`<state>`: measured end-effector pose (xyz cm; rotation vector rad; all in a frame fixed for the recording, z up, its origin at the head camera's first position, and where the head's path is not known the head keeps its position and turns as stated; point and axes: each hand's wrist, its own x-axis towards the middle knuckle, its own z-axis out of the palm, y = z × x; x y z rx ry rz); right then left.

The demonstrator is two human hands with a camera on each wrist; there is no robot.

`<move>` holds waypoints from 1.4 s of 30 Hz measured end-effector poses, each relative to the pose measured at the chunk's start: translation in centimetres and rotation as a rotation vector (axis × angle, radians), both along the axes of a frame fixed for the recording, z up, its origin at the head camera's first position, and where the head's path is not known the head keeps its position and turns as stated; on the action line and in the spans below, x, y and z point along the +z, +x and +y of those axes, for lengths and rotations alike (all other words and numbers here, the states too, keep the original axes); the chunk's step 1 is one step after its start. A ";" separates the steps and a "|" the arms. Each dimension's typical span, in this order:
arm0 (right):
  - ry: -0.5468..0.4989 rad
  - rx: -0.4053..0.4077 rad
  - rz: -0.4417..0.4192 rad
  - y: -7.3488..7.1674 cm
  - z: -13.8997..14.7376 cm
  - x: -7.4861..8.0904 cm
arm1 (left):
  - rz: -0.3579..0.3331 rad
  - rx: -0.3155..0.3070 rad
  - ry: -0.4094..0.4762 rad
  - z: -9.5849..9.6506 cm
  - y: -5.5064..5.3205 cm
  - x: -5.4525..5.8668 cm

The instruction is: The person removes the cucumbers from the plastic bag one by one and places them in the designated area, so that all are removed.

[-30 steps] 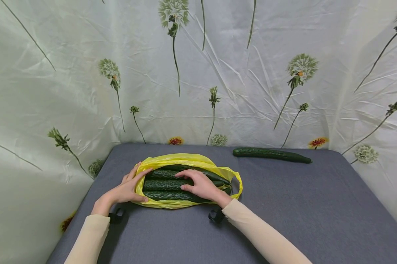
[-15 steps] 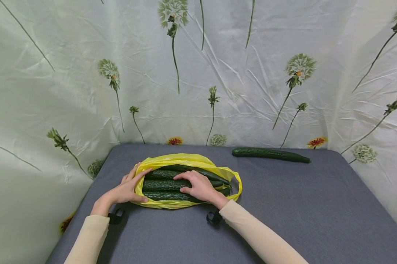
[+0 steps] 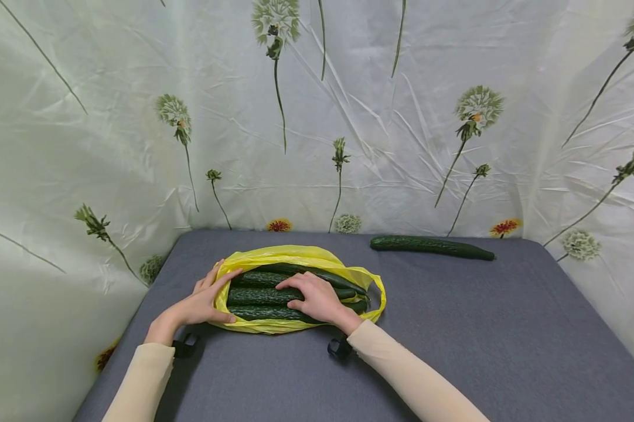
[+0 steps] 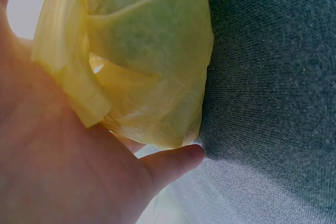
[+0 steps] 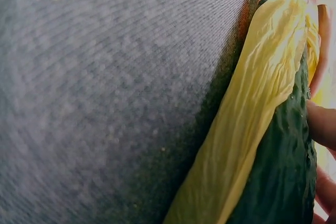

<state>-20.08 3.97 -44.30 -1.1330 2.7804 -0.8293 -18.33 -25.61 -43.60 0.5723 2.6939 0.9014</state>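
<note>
In the head view, a yellow plastic bag (image 3: 290,253) lies on its side with its mouth open upward. Several dark green cucumbers (image 3: 264,296) lie side by side inside it. My left hand (image 3: 198,302) spreads around the bag's left end, index finger over the rim, thumb along the near side. In the left wrist view, the thumb (image 4: 176,163) reaches past the bag's end. My right hand (image 3: 319,299) rests on the cucumbers, fingers loosely bent and thumb apart; its undersides are hidden. The right wrist view shows a bumpy cucumber (image 5: 281,166) beside the fingertips.
Another cucumber (image 3: 433,247) lies alone at the back right of the grey cloth-covered table (image 3: 454,328). A pale curtain (image 3: 380,117) with dandelion prints hangs behind the table and at its sides.
My right hand has shifted very slightly left over the cucumbers. The left hand, the bag and the lone cucumber stay in place.
</note>
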 end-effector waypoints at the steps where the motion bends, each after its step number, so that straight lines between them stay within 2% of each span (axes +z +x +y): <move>1: 0.004 -0.001 0.003 0.0 0.0 0.0 | -0.002 0.001 0.004 0.0 0.0 0.0; 8: 0.017 -0.016 0.006 0.0 -0.2 0.0 | 0.008 -0.014 0.024 0.0 0.2 0.2; 15: 0.015 -0.016 0.006 0.0 -0.4 0.0 | -0.006 0.009 0.004 0.0 0.2 0.3; 20: 0.007 -0.019 -0.024 -0.1 -0.4 0.1 | -0.007 0.016 -0.013 0.1 0.2 0.2; 26: -0.019 0.005 -0.065 -0.3 -0.3 0.5 | -0.009 0.007 -0.010 0.2 0.2 0.2; 36: -0.025 0.037 -0.035 -0.3 -0.2 1.1 | -0.011 0.005 0.001 0.1 0.1 0.1; 42: -0.032 0.047 -0.065 -0.2 0.1 1.5 | -0.006 0.002 0.005 0.0 0.1 0.2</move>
